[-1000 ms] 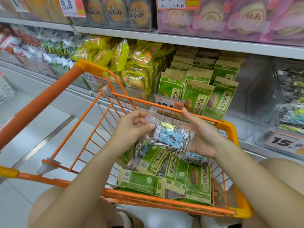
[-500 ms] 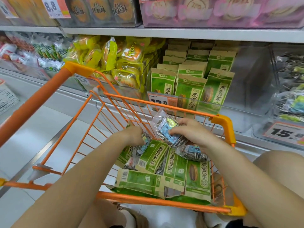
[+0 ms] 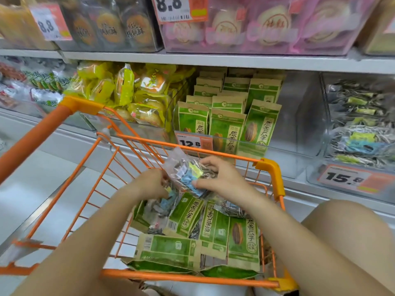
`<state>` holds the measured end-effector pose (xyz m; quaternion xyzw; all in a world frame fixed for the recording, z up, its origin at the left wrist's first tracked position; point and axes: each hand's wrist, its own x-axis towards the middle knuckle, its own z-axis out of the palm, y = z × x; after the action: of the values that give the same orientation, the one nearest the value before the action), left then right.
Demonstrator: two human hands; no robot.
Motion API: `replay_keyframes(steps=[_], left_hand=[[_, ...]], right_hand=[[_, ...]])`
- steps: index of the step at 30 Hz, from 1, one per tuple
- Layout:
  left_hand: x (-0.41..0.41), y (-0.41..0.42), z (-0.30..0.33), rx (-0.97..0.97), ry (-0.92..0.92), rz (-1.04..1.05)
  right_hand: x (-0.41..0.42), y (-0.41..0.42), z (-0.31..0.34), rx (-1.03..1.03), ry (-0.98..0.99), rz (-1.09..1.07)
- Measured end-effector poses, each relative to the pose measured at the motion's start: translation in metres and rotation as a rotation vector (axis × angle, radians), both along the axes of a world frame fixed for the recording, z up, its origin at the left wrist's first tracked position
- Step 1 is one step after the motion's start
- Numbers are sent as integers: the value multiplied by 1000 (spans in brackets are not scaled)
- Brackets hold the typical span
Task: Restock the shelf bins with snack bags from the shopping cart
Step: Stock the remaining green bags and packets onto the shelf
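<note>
Hard to read: your left hand [image 3: 149, 184] is blurred, and its fingertips are buried behind the clear seed bag [image 3: 189, 175], so you cannot tell how its fingers lie or whether they pinch the bag's left edge. More clear bags sit under your wrists, half covered by green seed pouches [image 3: 186, 216], count unclear. The cart's near left corner is smeared; top-shelf boxes are cut off by the frame edge.

Clear seed bag: held up inside the orange cart [image 3: 270, 167], toward its far rim, between both your hands. Your right hand [image 3: 222, 178] curls over its right side, thumb pressed on the blue-and-yellow label, fingers wrapped over the top edge. Left hand touches or sits just beside the bag's left end.

Below it, green pouches lie flat and overlapping on the cart floor.

Shelf beyond the cart: bin of upright green pouches [image 3: 226, 124] behind a 12.8 tag; right of it, past an open stretch, the clear-bag bin [image 3: 361, 133] above a 15.8 tag [image 3: 344, 177].
</note>
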<state>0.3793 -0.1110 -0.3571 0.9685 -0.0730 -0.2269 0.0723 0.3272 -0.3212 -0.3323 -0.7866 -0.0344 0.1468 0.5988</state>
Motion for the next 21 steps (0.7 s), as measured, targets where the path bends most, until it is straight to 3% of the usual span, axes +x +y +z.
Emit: replay_keyframes(steps=[2,6,9,11,15,21], left_hand=[[-2,10,36,-236,63,75],[-22,28,73,-1004,219,352],[-28,23,72,-1519,255,430],[-30,12,68,-1764,306,420],[-28,-4,60,-1847,308,417],[-32,-11,52,-1533,74,505]], right_hand=[[-5,2,4,44,-118,-45],[-3,-1,10,251,-254,-302],[-2,-5,9,311,-257,-420],[-2,-5,5,343,-188,-394],[-2,-2,-1,435,-73,-336],[2,-3,-2,481,-52,-382]])
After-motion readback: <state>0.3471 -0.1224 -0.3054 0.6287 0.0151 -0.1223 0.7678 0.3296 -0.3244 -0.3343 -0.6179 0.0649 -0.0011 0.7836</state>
